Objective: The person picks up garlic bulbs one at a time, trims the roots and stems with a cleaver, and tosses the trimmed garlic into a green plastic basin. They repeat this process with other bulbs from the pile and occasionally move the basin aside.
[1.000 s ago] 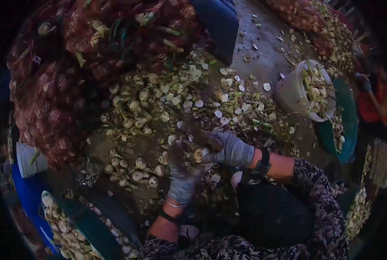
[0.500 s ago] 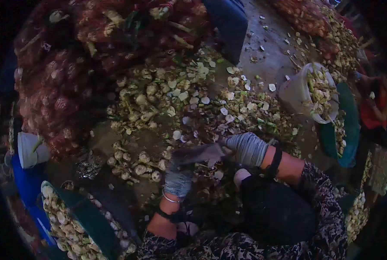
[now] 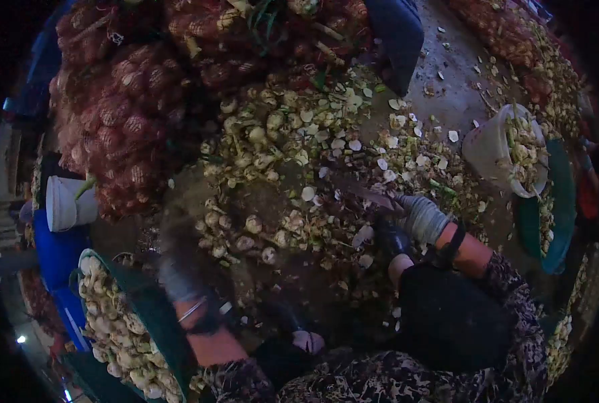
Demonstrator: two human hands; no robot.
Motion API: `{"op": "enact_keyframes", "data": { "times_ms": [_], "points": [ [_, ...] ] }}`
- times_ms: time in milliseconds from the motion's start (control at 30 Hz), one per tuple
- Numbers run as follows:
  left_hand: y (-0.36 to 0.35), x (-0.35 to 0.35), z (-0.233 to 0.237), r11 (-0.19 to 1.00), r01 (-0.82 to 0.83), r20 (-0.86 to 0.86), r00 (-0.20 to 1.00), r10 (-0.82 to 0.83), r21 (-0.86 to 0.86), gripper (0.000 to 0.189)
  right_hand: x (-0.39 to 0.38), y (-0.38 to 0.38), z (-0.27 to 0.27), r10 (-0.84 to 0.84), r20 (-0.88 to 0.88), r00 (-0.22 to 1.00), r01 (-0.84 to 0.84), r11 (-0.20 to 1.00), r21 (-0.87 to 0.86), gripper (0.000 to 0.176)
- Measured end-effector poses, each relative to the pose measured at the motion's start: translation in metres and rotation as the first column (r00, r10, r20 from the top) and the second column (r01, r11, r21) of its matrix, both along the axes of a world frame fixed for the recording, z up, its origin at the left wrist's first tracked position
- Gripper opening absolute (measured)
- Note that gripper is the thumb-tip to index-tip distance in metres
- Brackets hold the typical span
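My left hand point(image 3: 176, 258), in a dark glove with a grey wrapped cuff, is smeared by motion. It is beside the rim of a green basket point(image 3: 138, 305) filled with trimmed garlic bulbs point(image 3: 115, 329); its fingers and anything in them cannot be made out. My right hand point(image 3: 383, 201), gloved and wrapped in grey at the wrist, is low over the garlic scraps point(image 3: 340, 201), near my dark shoe. Its fingers look closed around something narrow that blends into the dark background. Loose garlic bulbs with stems point(image 3: 246, 232) lie on the floor between the hands.
Red mesh sacks of garlic point(image 3: 125, 121) are stacked at the back left. A white bucket point(image 3: 71, 205) stands on a blue container point(image 3: 58, 248). To the right, a tilted pale bucket point(image 3: 491, 151) holds stems beside a green basket point(image 3: 561, 208). Part of another person point(image 3: 587, 178) shows at far right.
My left hand has moved away from my right hand, leftward to the green basket. My right hand stays over the scraps. The view has shifted, so the scene sits further right.
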State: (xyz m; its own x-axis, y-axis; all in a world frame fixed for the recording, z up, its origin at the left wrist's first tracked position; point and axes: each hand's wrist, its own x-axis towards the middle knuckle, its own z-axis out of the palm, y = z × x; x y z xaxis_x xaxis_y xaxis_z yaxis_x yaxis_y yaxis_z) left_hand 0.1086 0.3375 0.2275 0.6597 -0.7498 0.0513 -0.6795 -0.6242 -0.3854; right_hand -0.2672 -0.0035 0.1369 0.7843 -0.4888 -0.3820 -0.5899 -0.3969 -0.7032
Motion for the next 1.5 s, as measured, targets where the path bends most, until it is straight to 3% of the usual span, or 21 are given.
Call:
{"op": "enact_keyframes", "data": {
  "times_ms": [33, 67, 133, 167, 233, 300, 367, 433, 500, 533, 567, 633, 667, 767, 1000, 1267, 1367, 1400, 1433, 1467, 1500],
  "points": [
    [-0.01, 0.005, -0.053, 0.97, -0.023, -0.366, 0.928, -0.07, -0.242, 0.05, 0.0, 0.001, 0.006, 0.023, -0.016, 1.0, -0.023, 0.999, -0.024, 0.032],
    [-0.017, 0.008, -0.092, 0.945, -0.167, -0.611, 0.79, -0.042, -0.281, 0.055, -0.002, 0.002, 0.01, 0.044, -0.034, 0.998, -0.045, 0.998, -0.047, 0.032],
    [-0.032, 0.006, -0.159, 0.953, -0.301, -0.851, 0.494, 0.179, 0.026, 0.064, -0.005, 0.0, 0.016, 0.076, -0.123, 0.99, -0.083, 0.995, -0.055, 0.03],
    [-0.037, 0.003, -0.177, 0.957, -0.29, -0.855, 0.489, 0.175, 0.03, 0.064, -0.008, -0.001, 0.018, 0.114, -0.204, 0.972, -0.129, 0.99, -0.06, 0.028],
    [-0.05, -0.002, -0.199, 0.923, -0.298, -0.655, 0.652, 0.383, 0.244, 0.078, -0.008, -0.002, 0.028, 0.13, -0.27, 0.954, -0.134, 0.991, 0.004, 0.026],
    [-0.061, -0.003, -0.193, 0.945, -0.253, -0.66, 0.676, 0.327, 0.209, 0.082, -0.009, -0.001, 0.026, 0.148, -0.33, 0.932, -0.134, 0.989, 0.065, 0.024],
    [-0.056, 0.004, -0.214, 0.962, -0.212, -0.662, 0.698, 0.274, 0.174, 0.085, -0.014, 0.003, 0.018, 0.172, -0.17, 0.97, -0.19, 0.977, -0.097, 0.023],
    [-0.032, 0.031, -0.282, 0.966, -0.211, -0.921, 0.386, -0.059, -0.15, 0.061, -0.005, 0.006, 0.024, 0.183, -0.099, 0.978, -0.191, 0.979, -0.073, 0.023],
    [-0.07, -0.018, -0.206, 0.874, -0.461, -0.988, 0.074, -0.136, -0.155, 0.055, 0.009, 0.01, 0.04, 0.184, -0.036, 0.982, -0.185, 0.982, -0.045, 0.023],
    [-0.091, -0.043, -0.165, 0.808, -0.577, -0.979, -0.068, -0.194, -0.12, 0.052, 0.021, 0.01, 0.054, 0.256, -0.043, 0.966, -0.259, 0.963, -0.07, 0.023],
    [-0.102, -0.062, -0.151, 0.809, -0.576, -0.977, -0.078, -0.196, -0.117, 0.052, 0.031, 0.012, 0.063, 0.331, -0.054, 0.942, -0.335, 0.937, -0.096, 0.023],
    [-0.118, -0.089, -0.136, 0.55, -0.784, -0.652, -0.581, -0.486, 0.288, 0.046, 0.048, 0.018, 0.071, 0.391, -0.029, 0.92, -0.392, 0.912, -0.121, 0.022],
    [-0.121, -0.103, -0.131, 0.599, -0.748, -0.574, -0.634, -0.518, 0.286, 0.046, 0.053, 0.021, 0.075, 0.452, 0.005, 0.892, -0.447, 0.883, -0.143, 0.022],
    [-0.109, -0.132, -0.127, 0.72, -0.685, -0.604, -0.623, -0.496, 0.115, 0.045, 0.06, 0.03, 0.074, 0.466, 0.059, 0.883, -0.442, 0.868, -0.227, 0.014],
    [-0.099, -0.146, -0.124, 0.752, -0.658, -0.7, -0.519, -0.49, -0.039, 0.045, 0.054, 0.03, 0.082, 0.536, -0.007, 0.844, -0.529, 0.831, -0.175, 0.014],
    [-0.118, -0.154, -0.119, 0.93, -0.236, -0.817, -0.45, -0.362, -0.282, 0.047, 0.052, 0.02, 0.067, 0.5, -0.064, 0.864, -0.499, 0.831, -0.246, 0.023],
    [-0.116, -0.161, -0.111, 0.883, -0.427, -0.809, -0.439, -0.39, -0.194, 0.048, 0.041, 0.007, 0.049, 0.432, -0.043, 0.901, -0.431, 0.878, -0.209, 0.024],
    [-0.115, -0.167, -0.101, 0.76, -0.621, -0.599, -0.687, -0.411, 0.191, 0.048, 0.026, -0.008, 0.035, 0.43, -0.043, 0.902, -0.429, 0.878, -0.214, 0.024],
    [-0.116, -0.168, -0.096, 0.593, -0.596, -0.348, -0.801, -0.486, 0.542, 0.049, 0.005, -0.026, 0.015, 0.205, -0.144, 0.968, -0.231, 0.951, -0.204, 0.026],
    [-0.117, -0.172, -0.085, 0.481, -0.571, -0.217, -0.765, -0.607, 0.666, 0.049, 0.001, -0.036, -0.005, -0.021, -0.235, 0.972, -0.031, 0.976, -0.216, 0.029],
    [-0.119, -0.188, -0.068, 0.426, -0.797, -0.027, -0.482, -0.876, 0.429, 0.06, 0.009, -0.031, -0.026, 0.002, -0.225, 0.974, -0.052, 0.975, -0.216, 0.029]
  ]
}}
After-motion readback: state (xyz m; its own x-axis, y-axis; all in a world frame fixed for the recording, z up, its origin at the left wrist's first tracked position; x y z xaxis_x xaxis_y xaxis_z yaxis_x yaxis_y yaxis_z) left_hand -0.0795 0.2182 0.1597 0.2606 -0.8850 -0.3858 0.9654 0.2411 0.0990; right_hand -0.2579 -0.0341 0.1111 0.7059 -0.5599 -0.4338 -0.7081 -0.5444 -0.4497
